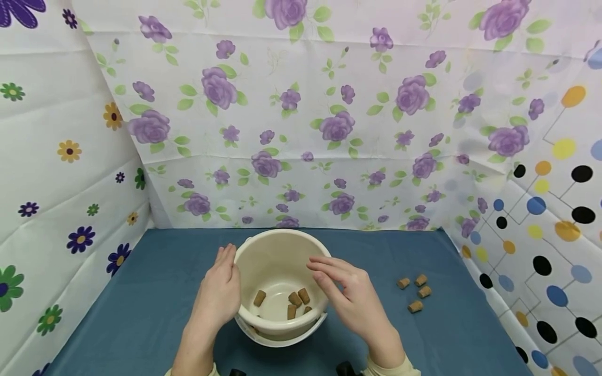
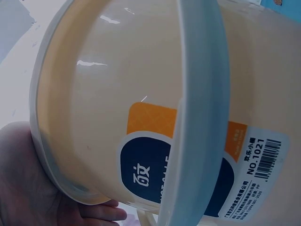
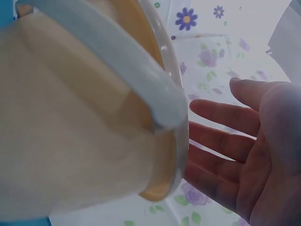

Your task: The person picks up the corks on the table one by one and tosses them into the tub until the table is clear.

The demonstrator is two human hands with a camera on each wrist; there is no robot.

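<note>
A cream plastic bucket (image 1: 277, 256) stands at the middle of the blue-covered table, its mouth tipped toward the head camera. Several brown corks (image 1: 295, 299) lie inside on its floor. My left hand (image 1: 220, 287) lies along the bucket's left side, fingers straight and palm at the rim. On the right, my right hand (image 1: 350, 295) has loosely extended fingers, their tips beside the right rim in the right wrist view. The bucket's pale handle (image 2: 202, 113) hangs down across its front, over an orange and navy label (image 2: 150, 117).
Several loose corks (image 1: 415, 306) lie on the blue cloth (image 1: 155, 297) to the right of the bucket. A flowered curtain (image 1: 310, 130) closes off the back, with patterned sheets along both sides.
</note>
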